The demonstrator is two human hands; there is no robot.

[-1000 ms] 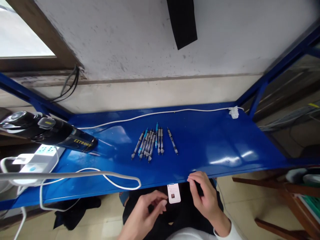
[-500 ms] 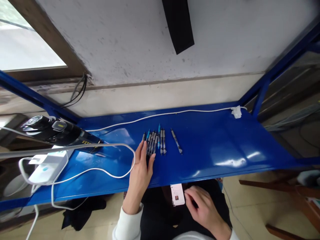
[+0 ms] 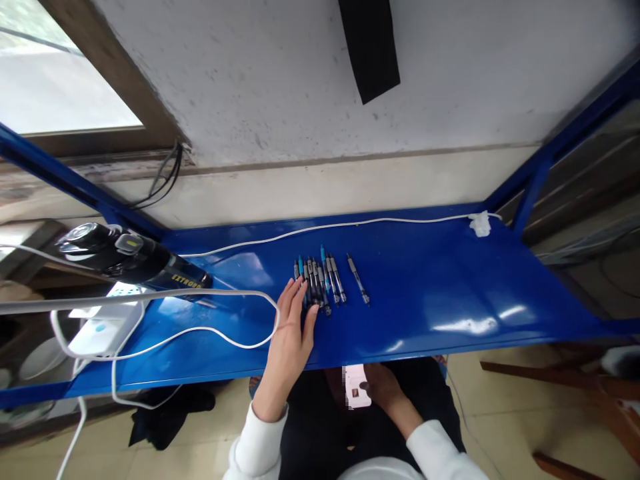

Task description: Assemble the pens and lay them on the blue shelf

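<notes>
A bunch of pens with clear barrels and grey or blue grips lies side by side on the blue shelf. My left hand rests over the bunch's lower left ends, fingers stretched out and not wrapped around any pen. One pen lies apart to the right, slightly tilted. Below the shelf's front edge, in shadow over my lap, is my right hand. It is beside a white card with a small dark picture, and its fingers are mostly hidden.
A black bottle lies tilted at the left by a white power strip. A white cable loops near my left wrist, and another cable runs along the back. Crumpled white tissue sits at the far right corner.
My right hand has moved under the shelf's edge, against the card. My left hand has slid slightly along the pens, and the bunch now slants more. The view has shifted a little.
</notes>
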